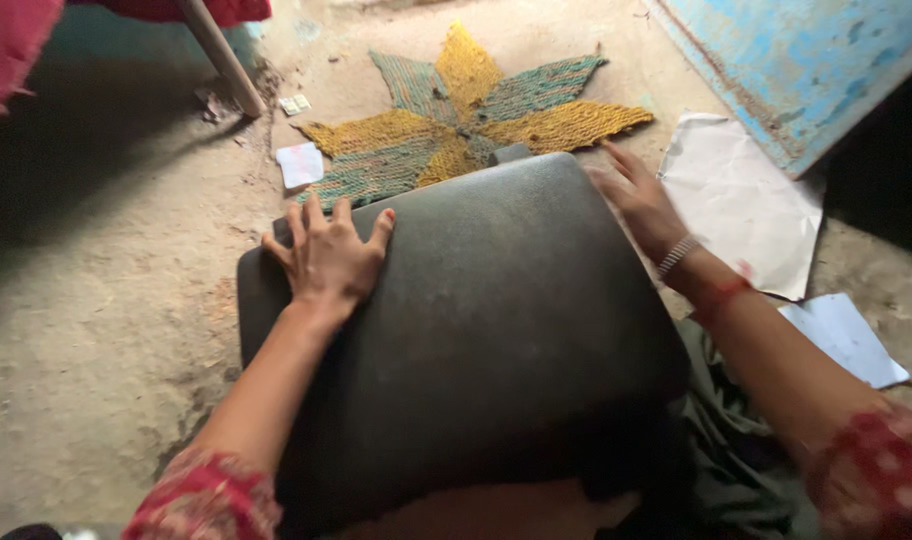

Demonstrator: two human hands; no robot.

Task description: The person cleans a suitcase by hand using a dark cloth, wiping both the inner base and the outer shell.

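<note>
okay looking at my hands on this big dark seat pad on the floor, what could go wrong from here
1. The left hand lies flat on the dusty dark pad rather than gripping it, so it might slip if the pad is lifted.
2. The pad's far edge overlaps the star-shaped woven mat; sliding the pad could drag or bunch it.
3. Loose paper sheets lie by the right hand and could get crumpled or dirtied.

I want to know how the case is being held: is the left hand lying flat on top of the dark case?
Yes, the left hand lies palm down with fingers spread on the top surface of the dark case.
</note>
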